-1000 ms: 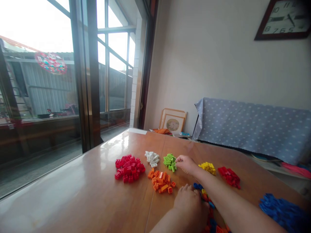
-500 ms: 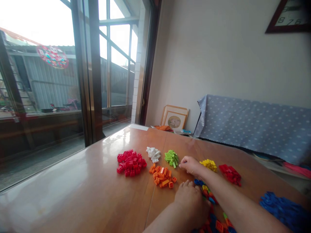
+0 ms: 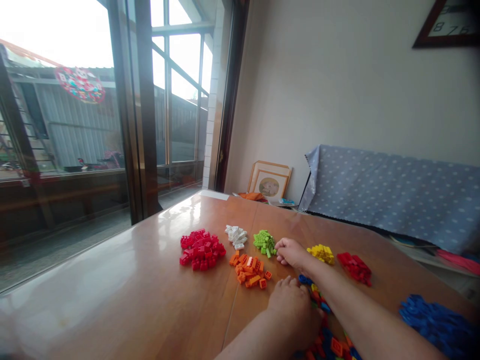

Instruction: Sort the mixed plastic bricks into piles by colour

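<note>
My right hand [image 3: 290,254] reaches to the right edge of the pile of light green toy bricks [image 3: 264,243]. Its fingers are curled together at the tips; whatever they hold is too small or hidden to make out. Lower down, my left hand [image 3: 290,302] rests with bent fingers at the left side of a mixed heap of coloured bricks [image 3: 336,346]. Its fingertips are tucked under, so anything in them is hidden. My forearms cover part of that heap. Orange bricks [image 3: 250,271] lie left of both hands.
Sorted piles stand about the wooden table [image 3: 157,300]: pinkish-red bricks [image 3: 202,250], white bricks [image 3: 236,236], yellow bricks [image 3: 321,253], red bricks [image 3: 354,268] and blue bricks [image 3: 435,325]. Beyond are a polka-dot cloth [image 3: 393,192], a framed picture [image 3: 269,186] and glass doors.
My right hand has shifted slightly left against the green pile, its fingers more curled. My left hand stays almost in place. The view has tilted very slightly.
</note>
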Motion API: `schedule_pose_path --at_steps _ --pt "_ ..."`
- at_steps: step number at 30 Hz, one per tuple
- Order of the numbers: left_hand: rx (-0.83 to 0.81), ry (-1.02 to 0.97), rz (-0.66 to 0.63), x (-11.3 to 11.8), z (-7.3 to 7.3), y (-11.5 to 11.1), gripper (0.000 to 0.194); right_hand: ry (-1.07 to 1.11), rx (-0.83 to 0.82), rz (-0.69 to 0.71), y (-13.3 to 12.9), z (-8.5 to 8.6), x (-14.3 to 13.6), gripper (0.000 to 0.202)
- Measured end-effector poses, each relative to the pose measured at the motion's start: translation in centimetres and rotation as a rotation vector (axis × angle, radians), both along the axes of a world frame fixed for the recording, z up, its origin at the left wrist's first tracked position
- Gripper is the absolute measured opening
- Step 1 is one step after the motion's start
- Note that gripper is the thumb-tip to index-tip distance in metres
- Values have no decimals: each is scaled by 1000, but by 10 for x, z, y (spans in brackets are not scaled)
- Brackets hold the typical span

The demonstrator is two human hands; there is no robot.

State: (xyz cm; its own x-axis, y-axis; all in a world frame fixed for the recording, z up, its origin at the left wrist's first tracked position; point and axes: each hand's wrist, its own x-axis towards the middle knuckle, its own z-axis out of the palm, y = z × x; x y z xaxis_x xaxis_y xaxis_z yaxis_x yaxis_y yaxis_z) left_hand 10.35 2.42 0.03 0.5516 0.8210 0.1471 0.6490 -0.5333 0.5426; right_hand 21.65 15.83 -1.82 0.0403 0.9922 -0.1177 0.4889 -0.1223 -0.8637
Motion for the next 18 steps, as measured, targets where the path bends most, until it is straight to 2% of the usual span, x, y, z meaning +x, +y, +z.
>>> schedule_pose_path --at_steps 7,13,15,18 --pt "-12 23 1 -1 5 -1 50 50 11 23 -3 3 -1 15" --pt "9 38 6 -2 10 -3 40 63 55 32 -20 14 6 13" --pt "15 47 46 -5 16 -3 32 59 71 56 -26 18 7 14" --pt "25 -29 201 -16 31 -1 23 64 117 80 -33 22 9 16"
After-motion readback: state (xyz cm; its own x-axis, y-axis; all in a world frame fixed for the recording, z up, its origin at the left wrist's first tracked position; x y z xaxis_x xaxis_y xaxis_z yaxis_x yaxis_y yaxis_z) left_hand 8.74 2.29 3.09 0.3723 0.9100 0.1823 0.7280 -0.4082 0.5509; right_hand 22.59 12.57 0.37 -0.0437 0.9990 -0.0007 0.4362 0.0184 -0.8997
